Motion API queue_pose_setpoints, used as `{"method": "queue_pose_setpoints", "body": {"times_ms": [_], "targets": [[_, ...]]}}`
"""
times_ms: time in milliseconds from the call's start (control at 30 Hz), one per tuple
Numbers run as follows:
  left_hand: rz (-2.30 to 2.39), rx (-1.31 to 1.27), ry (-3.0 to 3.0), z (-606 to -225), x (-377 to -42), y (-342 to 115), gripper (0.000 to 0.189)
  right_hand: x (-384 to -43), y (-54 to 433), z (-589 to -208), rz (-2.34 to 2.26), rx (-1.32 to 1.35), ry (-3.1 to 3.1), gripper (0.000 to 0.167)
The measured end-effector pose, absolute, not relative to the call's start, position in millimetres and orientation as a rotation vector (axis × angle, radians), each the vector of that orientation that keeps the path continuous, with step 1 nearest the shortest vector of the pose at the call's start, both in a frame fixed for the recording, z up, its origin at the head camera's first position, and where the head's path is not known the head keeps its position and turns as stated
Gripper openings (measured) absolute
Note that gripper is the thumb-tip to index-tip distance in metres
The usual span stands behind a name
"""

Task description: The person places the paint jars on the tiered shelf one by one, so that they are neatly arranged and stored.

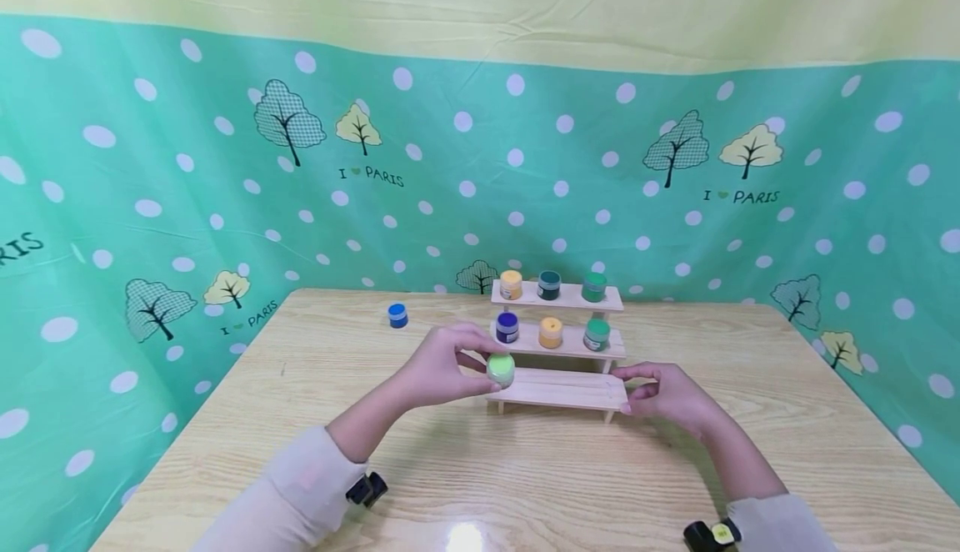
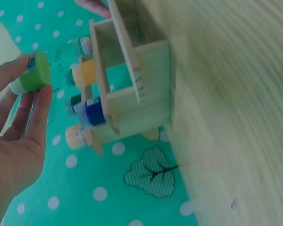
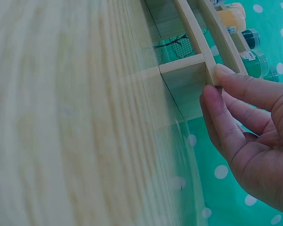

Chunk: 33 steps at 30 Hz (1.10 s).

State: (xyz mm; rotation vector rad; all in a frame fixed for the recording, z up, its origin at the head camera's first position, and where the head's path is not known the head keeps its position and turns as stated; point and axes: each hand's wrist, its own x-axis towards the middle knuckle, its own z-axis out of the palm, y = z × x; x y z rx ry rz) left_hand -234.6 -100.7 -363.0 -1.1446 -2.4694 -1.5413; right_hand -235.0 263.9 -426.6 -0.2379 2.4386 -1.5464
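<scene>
Between thumb and fingers, my left hand pinches a small light-green paint jar, held above the left end of the lowest step. The same jar shows tilted in the left wrist view. My right hand grips the right end of the lowest step of a three-tier wooden stand; in the right wrist view the thumb and fingertips pinch the board's corner. On the middle step stand a purple jar, an orange jar and a green jar.
The top step holds a pale orange jar, a dark teal jar and a green jar. A blue jar stands on the wooden table left of the stand. A polka-dot cloth hangs behind the table.
</scene>
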Motion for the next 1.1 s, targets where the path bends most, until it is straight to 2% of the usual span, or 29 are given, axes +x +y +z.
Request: {"method": "queue_pose_setpoints", "body": {"times_ms": [567, 1100], "targets": [[-1.549, -1.081, -2.469, -380, -235, -60, 0.039, -237, 266, -429, -1.542, -0.240, 2.445, 0.058], [-1.744, -0.939, -2.461, -393, -238, -27, 0.038, -236, 265, -428, -1.547, -0.230, 2.446, 0.057]]}}
